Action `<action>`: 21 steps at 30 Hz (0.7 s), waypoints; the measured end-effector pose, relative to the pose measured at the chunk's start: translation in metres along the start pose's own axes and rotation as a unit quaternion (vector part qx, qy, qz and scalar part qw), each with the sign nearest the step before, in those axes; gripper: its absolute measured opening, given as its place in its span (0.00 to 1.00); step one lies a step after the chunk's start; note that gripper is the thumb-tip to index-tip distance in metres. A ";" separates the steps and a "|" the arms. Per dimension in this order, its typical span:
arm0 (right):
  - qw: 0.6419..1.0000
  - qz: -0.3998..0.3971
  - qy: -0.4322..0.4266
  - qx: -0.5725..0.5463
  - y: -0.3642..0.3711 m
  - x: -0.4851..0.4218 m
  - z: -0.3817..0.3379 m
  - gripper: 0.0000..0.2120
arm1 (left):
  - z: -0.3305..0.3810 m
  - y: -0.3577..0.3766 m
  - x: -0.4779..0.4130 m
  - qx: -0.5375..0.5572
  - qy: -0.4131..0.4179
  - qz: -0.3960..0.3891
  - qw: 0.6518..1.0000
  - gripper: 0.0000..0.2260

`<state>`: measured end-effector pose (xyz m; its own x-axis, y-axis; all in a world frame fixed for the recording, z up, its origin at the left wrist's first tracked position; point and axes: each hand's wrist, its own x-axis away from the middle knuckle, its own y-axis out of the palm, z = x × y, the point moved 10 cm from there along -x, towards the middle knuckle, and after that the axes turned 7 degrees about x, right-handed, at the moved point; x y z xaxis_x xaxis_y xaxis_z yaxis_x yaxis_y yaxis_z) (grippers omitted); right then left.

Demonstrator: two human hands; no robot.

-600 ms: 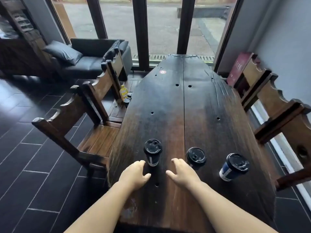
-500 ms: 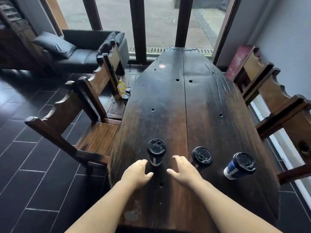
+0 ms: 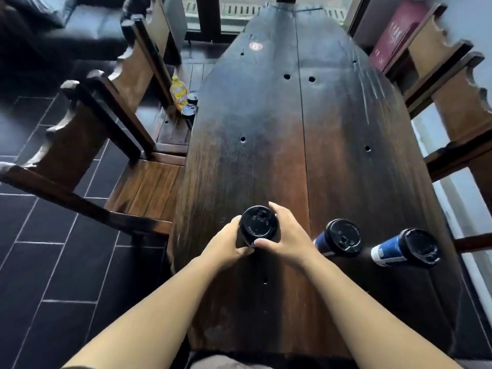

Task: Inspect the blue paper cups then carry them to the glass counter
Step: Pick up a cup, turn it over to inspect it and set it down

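Three blue paper cups with black lids stand on the near end of a long dark wooden table [image 3: 279, 161]. Both my hands wrap the left cup [image 3: 257, 226]: my left hand [image 3: 226, 247] grips its left side, and my right hand [image 3: 286, 237] curls round its right side with the thumb across the front. Only this cup's lid shows; its wall is hidden by my fingers. The middle cup [image 3: 339, 238] and the right cup [image 3: 404, 247] stand untouched to the right, with their blue walls showing.
Wooden chairs [image 3: 106, 145] line the table's left side; one seat carries a yellow bottle [image 3: 178, 94] and a dark can. More chairs [image 3: 452, 102] stand on the right by a red sign [image 3: 394, 35]. A dark sofa is at far left, on black floor tiles.
Both hands moved forward from the table and closed round the left cup. The view tilted down and came closer to the table.
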<state>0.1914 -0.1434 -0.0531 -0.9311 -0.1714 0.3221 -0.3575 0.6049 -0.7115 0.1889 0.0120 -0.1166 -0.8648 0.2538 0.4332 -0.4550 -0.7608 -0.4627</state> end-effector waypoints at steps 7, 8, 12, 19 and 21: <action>1.000 -0.006 -0.030 0.007 0.011 -0.016 0.004 0.43 | -0.007 0.011 -0.013 0.122 -0.021 0.020 0.992 0.30; 0.999 -0.001 -0.033 0.007 0.009 -0.017 0.004 0.42 | -0.007 0.012 -0.012 0.125 -0.023 0.026 0.992 0.30; 0.999 -0.004 -0.048 0.011 0.002 -0.019 0.001 0.41 | -0.010 0.011 -0.005 0.144 -0.033 0.041 0.988 0.28; 0.997 0.009 -0.067 -0.032 -0.025 -0.006 -0.019 0.40 | 0.026 -0.011 0.035 0.129 0.033 0.055 0.990 0.24; 0.996 0.014 -0.065 -0.054 -0.032 0.002 -0.026 0.41 | 0.034 -0.016 0.050 0.142 0.043 0.058 0.987 0.24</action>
<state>0.2027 -0.1424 -0.0135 -0.9444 -0.2485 0.2155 -0.3287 0.6900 -0.6448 0.1606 0.0166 -0.0611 -0.9282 0.1952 0.3167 -0.2840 -0.9216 -0.2644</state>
